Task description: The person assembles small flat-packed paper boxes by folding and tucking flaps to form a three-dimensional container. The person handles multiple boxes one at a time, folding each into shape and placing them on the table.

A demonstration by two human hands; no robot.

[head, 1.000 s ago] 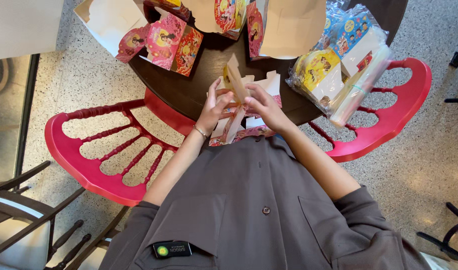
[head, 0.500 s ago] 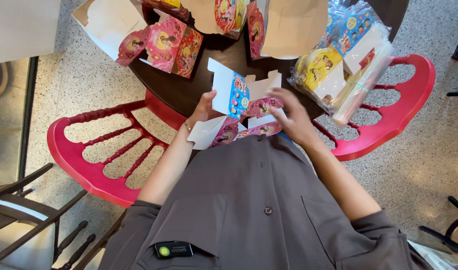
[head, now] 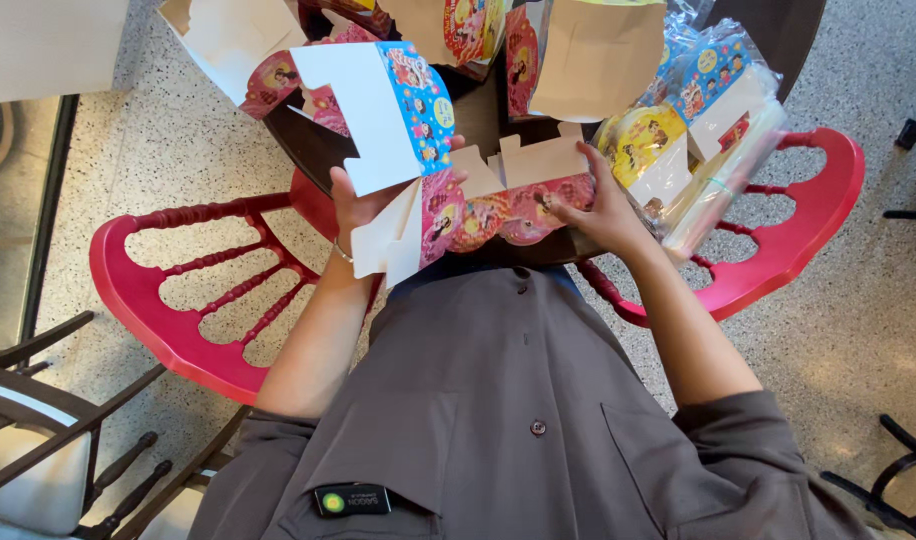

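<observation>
I hold a printed cardboard box blank [head: 478,200], pink and blue with cartoon pictures, partly unfolded at the near edge of a dark round table [head: 483,120]. My left hand [head: 353,200] grips its left end, where a white and blue panel [head: 383,105] stands up. My right hand [head: 598,205] grips the pink right end. The white inner side of the flaps faces me.
More printed box blanks [head: 278,70] and brown folded cartons [head: 598,55] lie on the table. A plastic-wrapped stack of flat boxes [head: 713,120] rests at the right. Red chairs [head: 193,300] stand left and right [head: 798,230]; a dark chair [head: 38,420] is at lower left.
The box blank has been spread out wide between my hands. The blue and white panel has swung up to the left, and my right hand moved right along the pink end.
</observation>
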